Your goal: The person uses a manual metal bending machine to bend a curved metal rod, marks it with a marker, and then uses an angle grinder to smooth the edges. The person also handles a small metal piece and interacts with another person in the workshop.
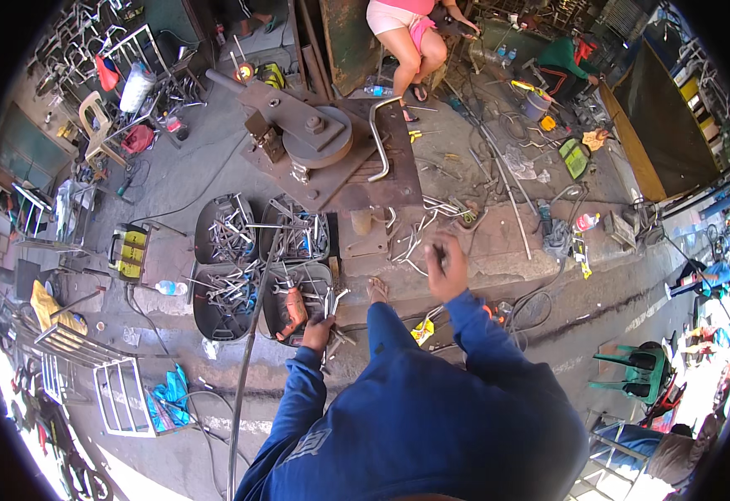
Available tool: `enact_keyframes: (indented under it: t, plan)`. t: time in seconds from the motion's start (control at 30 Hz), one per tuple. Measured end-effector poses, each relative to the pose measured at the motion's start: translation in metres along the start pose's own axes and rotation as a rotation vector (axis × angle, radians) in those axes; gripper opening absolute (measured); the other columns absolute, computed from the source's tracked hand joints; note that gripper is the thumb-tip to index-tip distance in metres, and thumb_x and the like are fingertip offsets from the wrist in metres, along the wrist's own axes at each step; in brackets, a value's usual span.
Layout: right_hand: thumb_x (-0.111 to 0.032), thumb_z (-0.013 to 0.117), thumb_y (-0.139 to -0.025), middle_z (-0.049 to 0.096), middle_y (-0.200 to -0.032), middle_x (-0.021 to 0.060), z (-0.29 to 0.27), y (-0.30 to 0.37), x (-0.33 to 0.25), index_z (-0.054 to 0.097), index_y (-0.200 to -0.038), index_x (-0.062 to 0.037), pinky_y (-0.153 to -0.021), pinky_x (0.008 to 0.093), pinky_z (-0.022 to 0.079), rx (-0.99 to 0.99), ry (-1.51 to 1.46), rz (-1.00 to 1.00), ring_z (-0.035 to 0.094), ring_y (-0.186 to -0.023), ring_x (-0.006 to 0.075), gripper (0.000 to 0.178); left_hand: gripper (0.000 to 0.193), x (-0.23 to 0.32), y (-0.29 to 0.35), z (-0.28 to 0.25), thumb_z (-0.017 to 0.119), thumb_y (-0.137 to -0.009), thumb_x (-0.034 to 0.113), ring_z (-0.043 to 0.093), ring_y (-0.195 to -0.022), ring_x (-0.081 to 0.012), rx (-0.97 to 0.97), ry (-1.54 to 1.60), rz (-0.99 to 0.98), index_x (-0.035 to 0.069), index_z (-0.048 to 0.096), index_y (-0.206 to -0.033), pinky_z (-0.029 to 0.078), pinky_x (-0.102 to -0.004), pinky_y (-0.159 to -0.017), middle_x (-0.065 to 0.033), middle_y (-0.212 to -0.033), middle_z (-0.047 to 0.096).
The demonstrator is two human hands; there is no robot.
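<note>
My left hand [318, 334] is closed around short metal rods [332, 306] at the near right edge of a black bin [319, 271]. In that bin an orange power drill [295, 311] lies among metal pieces, just left of the hand. My right hand [447, 265] is raised in front of me with its fingers curled in. What it holds, if anything, is hidden. Ahead stands a rusty steel bending jig [315, 138] with a round disc and a thick handle. A bent metal rod [376, 138] lies across the right part of its plate.
Several black bins [224, 230] hold loose metal pieces. One long bar [252, 351] runs past their right side. Bent rods [431, 219] lie beyond my right hand. At left is a yellow-green machine [129, 253]; cables [534, 311] cross the floor at right. A seated person [406, 37] is ahead.
</note>
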State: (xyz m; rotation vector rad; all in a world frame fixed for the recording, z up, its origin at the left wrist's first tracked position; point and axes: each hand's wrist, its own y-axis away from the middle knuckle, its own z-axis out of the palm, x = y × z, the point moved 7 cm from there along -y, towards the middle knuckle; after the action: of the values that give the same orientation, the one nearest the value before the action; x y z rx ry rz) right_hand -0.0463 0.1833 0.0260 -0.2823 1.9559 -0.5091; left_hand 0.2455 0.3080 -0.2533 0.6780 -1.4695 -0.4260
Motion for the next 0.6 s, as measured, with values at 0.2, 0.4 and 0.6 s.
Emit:
enact_keyframes:
  t: [0.2,0.4,0.6]
  plan:
    - [-0.009,0.057,-0.091,0.058,-0.077,0.0049,0.029,-0.093,-0.044,0.058,-0.101,-0.0024,-0.059,0.0272,0.044,0.166,-0.401,-0.062,0.053,-0.066,0.0118,0.012,0.016,-0.079,0.02,-0.021,0.065,-0.072,0.016,0.063,-0.062,-0.0268,-0.253,-0.956,0.401,0.006,0.069,-0.084,0.051,-0.0362,-0.056,-0.0128,-0.075,0.067]
    - [-0.027,0.055,-0.089,0.065,-0.095,0.0144,0.116,0.066,0.052,0.056,-0.109,-0.0097,-0.07,0.0454,0.05,-0.736,0.015,-0.195,0.063,-0.081,0.0366,0.027,0.027,-0.195,0.018,-0.115,0.055,-0.082,0.029,0.06,-0.067,-0.0264,0.014,-0.601,-0.105,0.007,0.069,-0.088,0.05,-0.0408,-0.062,-0.0125,-0.083,0.066]
    - [-0.032,0.058,-0.083,0.065,-0.107,0.0167,-0.079,0.404,0.311,0.069,-0.101,-0.0079,-0.079,0.0409,0.05,-1.198,0.794,1.15,0.063,-0.094,0.0311,0.031,0.041,-0.309,0.036,-0.155,0.048,-0.088,0.049,0.062,-0.103,-0.0337,-0.264,-1.507,-0.068,0.015,0.07,-0.094,0.049,-0.0477,-0.085,-0.0133,-0.104,0.068]
